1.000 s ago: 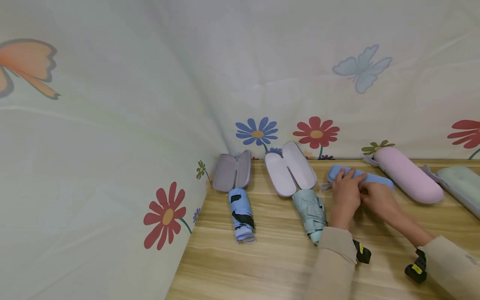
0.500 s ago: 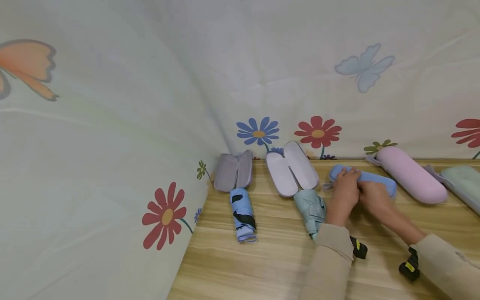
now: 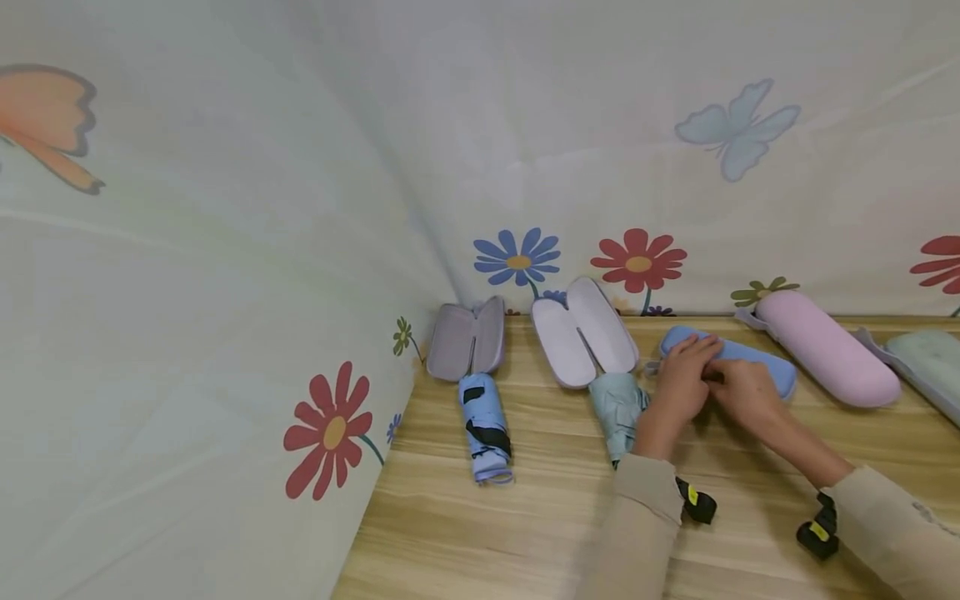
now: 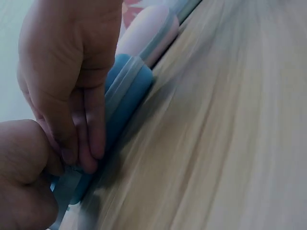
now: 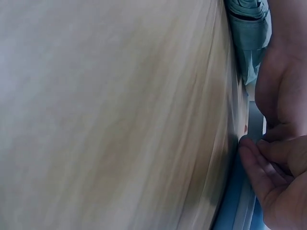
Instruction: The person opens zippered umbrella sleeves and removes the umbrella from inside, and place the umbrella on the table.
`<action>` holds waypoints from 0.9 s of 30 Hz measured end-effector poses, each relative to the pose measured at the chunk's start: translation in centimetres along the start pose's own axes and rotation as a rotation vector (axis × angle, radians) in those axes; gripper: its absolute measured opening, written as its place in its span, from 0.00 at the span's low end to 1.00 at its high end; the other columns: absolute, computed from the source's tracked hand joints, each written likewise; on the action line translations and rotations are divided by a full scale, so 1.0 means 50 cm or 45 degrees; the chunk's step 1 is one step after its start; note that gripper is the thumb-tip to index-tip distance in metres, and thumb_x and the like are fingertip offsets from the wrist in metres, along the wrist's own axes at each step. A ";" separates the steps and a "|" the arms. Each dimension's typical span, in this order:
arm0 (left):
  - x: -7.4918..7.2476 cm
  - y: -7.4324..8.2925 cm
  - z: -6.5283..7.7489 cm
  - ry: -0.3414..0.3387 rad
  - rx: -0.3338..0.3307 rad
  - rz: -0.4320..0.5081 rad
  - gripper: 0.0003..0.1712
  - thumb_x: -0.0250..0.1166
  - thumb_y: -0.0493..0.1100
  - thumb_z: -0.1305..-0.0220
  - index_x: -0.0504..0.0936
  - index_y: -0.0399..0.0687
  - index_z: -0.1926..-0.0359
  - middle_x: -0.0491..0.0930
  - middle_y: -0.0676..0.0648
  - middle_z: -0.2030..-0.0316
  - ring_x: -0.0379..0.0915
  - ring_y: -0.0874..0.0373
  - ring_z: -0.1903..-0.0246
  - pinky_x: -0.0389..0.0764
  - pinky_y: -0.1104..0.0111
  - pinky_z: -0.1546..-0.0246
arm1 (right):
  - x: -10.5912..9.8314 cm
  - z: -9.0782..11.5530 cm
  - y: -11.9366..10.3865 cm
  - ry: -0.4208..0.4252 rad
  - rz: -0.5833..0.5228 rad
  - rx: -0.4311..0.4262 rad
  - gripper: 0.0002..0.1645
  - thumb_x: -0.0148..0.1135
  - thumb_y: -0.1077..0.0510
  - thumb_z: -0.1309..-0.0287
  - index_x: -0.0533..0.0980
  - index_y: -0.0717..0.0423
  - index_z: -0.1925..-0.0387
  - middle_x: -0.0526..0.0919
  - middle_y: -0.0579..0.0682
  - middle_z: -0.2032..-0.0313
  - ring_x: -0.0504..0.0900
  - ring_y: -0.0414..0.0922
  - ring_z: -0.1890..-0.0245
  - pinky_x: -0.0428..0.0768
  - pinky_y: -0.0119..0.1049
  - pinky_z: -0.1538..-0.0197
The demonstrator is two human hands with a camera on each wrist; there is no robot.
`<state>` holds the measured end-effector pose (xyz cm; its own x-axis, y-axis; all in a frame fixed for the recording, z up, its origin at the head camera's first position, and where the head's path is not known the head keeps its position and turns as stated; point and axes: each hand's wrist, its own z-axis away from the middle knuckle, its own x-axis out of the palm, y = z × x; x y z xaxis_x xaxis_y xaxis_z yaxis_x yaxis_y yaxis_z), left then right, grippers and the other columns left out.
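Note:
A closed-looking blue zip case (image 3: 774, 365) lies near the back wall. My left hand (image 3: 681, 385) grips its left end, with fingers over the top. Close beside it, my right hand (image 3: 748, 393) pinches at the front seam. In the left wrist view a small metallic bit, apparently the zip pull (image 4: 74, 167), shows at the right fingertips; most of it is hidden. The seam strip (image 4: 122, 81) runs along the case's side. A folded teal umbrella (image 3: 615, 408) lies left of my left forearm, partly covered by it.
Two zip cases, one white-lined (image 3: 585, 337) and one grey-lined (image 3: 453, 342), lie spread apart at the left. A folded blue umbrella (image 3: 486, 429) lies below the grey-lined one. Pink (image 3: 832, 350) and green (image 3: 930, 354) cases lie right. Printed cloth (image 3: 450, 150) walls the back and left.
Both hands have shifted a little left along the blue case, the right hand's pinch moving toward its left end. My left forearm now covers more of the teal umbrella.

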<state>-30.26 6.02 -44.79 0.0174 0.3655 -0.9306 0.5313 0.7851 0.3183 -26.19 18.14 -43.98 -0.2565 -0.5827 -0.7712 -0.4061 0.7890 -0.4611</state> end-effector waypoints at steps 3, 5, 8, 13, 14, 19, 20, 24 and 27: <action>-0.006 -0.008 0.001 -0.035 0.031 0.014 0.36 0.59 0.33 0.30 0.69 0.65 0.26 0.63 0.66 0.27 0.49 0.69 0.25 0.61 0.65 0.29 | 0.001 -0.002 -0.003 -0.017 -0.001 0.015 0.02 0.71 0.72 0.48 0.84 0.69 0.70 0.86 0.62 0.73 0.84 0.59 0.74 0.81 0.55 0.69; -0.008 -0.013 0.001 -0.051 0.052 0.008 0.35 0.58 0.33 0.28 0.68 0.66 0.25 0.62 0.66 0.26 0.49 0.69 0.25 0.59 0.65 0.28 | 0.002 -0.004 -0.003 -0.026 0.003 0.019 0.03 0.71 0.71 0.47 0.84 0.69 0.70 0.86 0.61 0.74 0.84 0.58 0.75 0.81 0.54 0.69; -0.009 -0.019 -0.003 -0.058 0.075 -0.016 0.34 0.57 0.35 0.27 0.67 0.66 0.25 0.62 0.67 0.26 0.49 0.69 0.25 0.58 0.66 0.28 | -0.001 -0.009 0.000 -0.042 0.002 -0.008 0.03 0.72 0.70 0.48 0.84 0.68 0.70 0.86 0.60 0.73 0.84 0.56 0.75 0.81 0.52 0.69; -0.013 -0.017 -0.007 -0.086 0.083 -0.089 0.34 0.59 0.38 0.27 0.67 0.67 0.25 0.61 0.67 0.26 0.48 0.70 0.25 0.56 0.64 0.27 | -0.042 -0.011 0.015 -0.194 -0.026 0.005 0.05 0.71 0.65 0.42 0.85 0.66 0.65 0.87 0.57 0.71 0.84 0.51 0.73 0.81 0.51 0.66; -0.014 -0.013 -0.007 -0.091 0.079 -0.106 0.34 0.59 0.38 0.28 0.67 0.67 0.25 0.61 0.67 0.26 0.48 0.69 0.25 0.57 0.64 0.27 | -0.057 -0.008 0.018 -0.229 -0.045 0.044 0.06 0.69 0.64 0.39 0.85 0.66 0.63 0.87 0.55 0.71 0.83 0.49 0.73 0.80 0.48 0.67; -0.017 0.029 -0.006 -0.095 0.049 -0.328 0.25 0.54 0.49 0.24 0.71 0.65 0.29 0.64 0.64 0.27 0.52 0.64 0.25 0.57 0.66 0.27 | -0.132 0.014 0.047 -0.194 -0.071 0.206 0.10 0.62 0.63 0.32 0.84 0.67 0.57 0.87 0.59 0.68 0.78 0.38 0.76 0.72 0.35 0.75; -0.016 0.041 -0.007 -0.110 0.028 -0.347 0.25 0.53 0.54 0.23 0.70 0.65 0.29 0.63 0.64 0.28 0.52 0.64 0.26 0.56 0.66 0.27 | -0.143 0.019 0.057 -0.197 -0.074 0.219 0.11 0.61 0.64 0.32 0.83 0.69 0.56 0.87 0.61 0.66 0.80 0.42 0.74 0.73 0.35 0.74; -0.010 0.085 -0.005 -0.187 -0.058 -0.368 0.36 0.46 0.76 0.30 0.63 0.70 0.28 0.58 0.66 0.29 0.47 0.64 0.25 0.51 0.60 0.25 | -0.173 0.034 0.097 -0.324 -0.032 0.235 0.14 0.58 0.67 0.33 0.78 0.76 0.53 0.83 0.72 0.58 0.83 0.59 0.64 0.78 0.44 0.67; -0.001 0.125 0.008 -0.196 -0.179 -0.439 0.47 0.46 0.86 0.42 0.60 0.73 0.28 0.55 0.67 0.29 0.45 0.63 0.26 0.54 0.53 0.27 | -0.181 0.044 0.119 -0.504 -0.053 0.256 0.16 0.57 0.68 0.34 0.76 0.81 0.52 0.83 0.73 0.58 0.83 0.63 0.60 0.80 0.46 0.63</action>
<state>-26.61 10.72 -42.83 -0.0093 -0.0021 -1.0000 0.4071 0.9134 -0.0057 -24.35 28.52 -40.68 0.1279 -0.5265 -0.8405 -0.2200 0.8113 -0.5416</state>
